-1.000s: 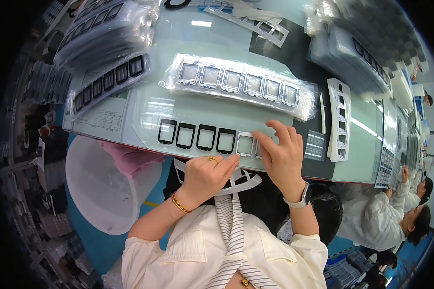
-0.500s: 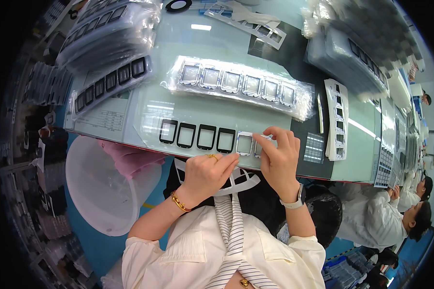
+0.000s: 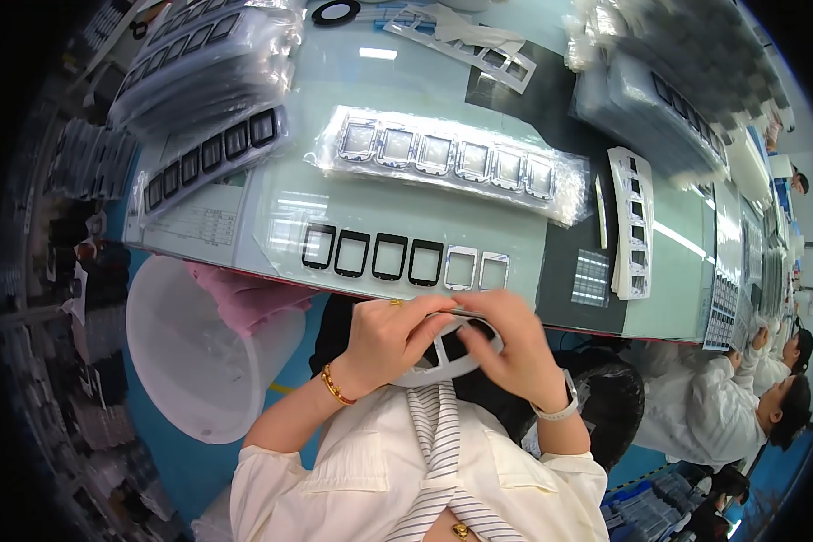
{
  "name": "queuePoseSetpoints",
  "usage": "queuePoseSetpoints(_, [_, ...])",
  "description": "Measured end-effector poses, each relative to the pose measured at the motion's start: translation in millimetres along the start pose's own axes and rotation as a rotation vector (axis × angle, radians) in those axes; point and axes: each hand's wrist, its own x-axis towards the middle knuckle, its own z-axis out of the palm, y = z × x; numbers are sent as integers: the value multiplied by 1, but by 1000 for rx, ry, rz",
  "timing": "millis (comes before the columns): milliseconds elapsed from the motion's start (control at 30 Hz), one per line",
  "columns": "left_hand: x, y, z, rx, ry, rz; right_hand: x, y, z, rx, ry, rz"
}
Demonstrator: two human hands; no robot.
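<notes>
At the table's front edge my left hand (image 3: 387, 340) is closed on a white cut-out strip (image 3: 449, 359), which curls below the fingers with its window openings showing. My right hand (image 3: 512, 350) meets it from the other side, fingers bent over the strip's upper edge; the fingertips of both hands nearly touch. Just beyond lies a row of small rectangular frames on the glassy tabletop. Several on the left are black, such as one black frame (image 3: 410, 263). The two at the right end, a white-faced frame (image 3: 449, 268) and another white-faced frame (image 3: 482, 270), show pale rims.
Behind the row rests a clear plastic tray (image 3: 334, 161) of frames. Bagged stacks (image 3: 212, 90) rise at the left, more stacks (image 3: 637, 99) at the right. White cut-out strips (image 3: 631, 224) lie on a dark mat. A white bin (image 3: 190, 361) with pink cloth stands below left; co-workers sit at right.
My right hand has left the last frame in the row and come down to the white strip beside my left hand. Both white-faced frames now show uncovered.
</notes>
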Motion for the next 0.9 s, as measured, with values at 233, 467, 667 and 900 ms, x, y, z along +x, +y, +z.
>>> queuePoseSetpoints(233, [4, 8, -31, -208, -86, -118, -4, -3, -8, 156, -109, 321])
queuePoseSetpoints(467, [-1, 1, -40, -143, -98, -128, 10, 1, -4, 91, -66, 113])
queuePoseSetpoints(667, [-2, -4, -40, -142, -120, -178, 21, -10, 6, 3, -130, 33])
queuePoseSetpoints(900, [-7, -18, -42, 91, -54, -181, 36, -23, -6, 207, 53, 55])
